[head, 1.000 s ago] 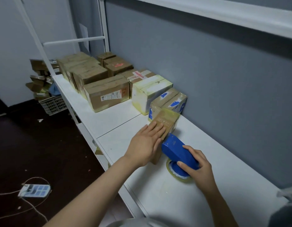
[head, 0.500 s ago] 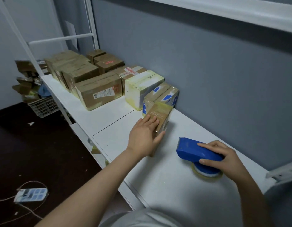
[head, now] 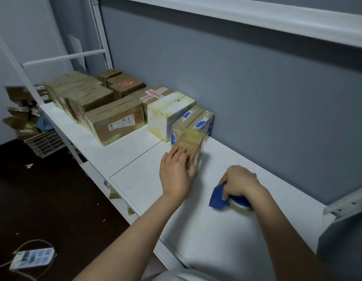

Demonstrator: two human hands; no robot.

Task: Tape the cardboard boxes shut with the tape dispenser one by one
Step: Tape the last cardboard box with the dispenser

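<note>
The small brown cardboard box [head: 191,142] lies on the white bench [head: 226,240] under the left hand [head: 175,175]. The fingers [head: 180,155] are laid fairly straight across its printed top and the thumb rests against the side that faces the dispenser. This reads as pressing and steadying rather than lifting. A glossy film, probably tape, covers the far end of the box and the side by the thumb.

Well apart, off the thumb side of that hand, the right hand [head: 240,182] is curled over the blue plastic tape dispenser [head: 217,197] and grips it. The dispenser sits low on the bench with its yellowish roll beneath the palm. It is not touching the box.

Just past the left fingertips stands a brown box with blue patches [head: 198,120], touching or nearly touching the small one. Beyond it is a white and yellow box [head: 168,110], then a row of larger brown cartons [head: 115,120] running away along the bench.

This box looks close to sealed, so the step in hand is probably finishing it off or parking it with the row. If a seam is still open, the dispenser must travel back to the box and meet its edge squarely while the left hand holds it against the pull. Otherwise the left hand needs to slide it clear and draw up an unsealed box.
</note>
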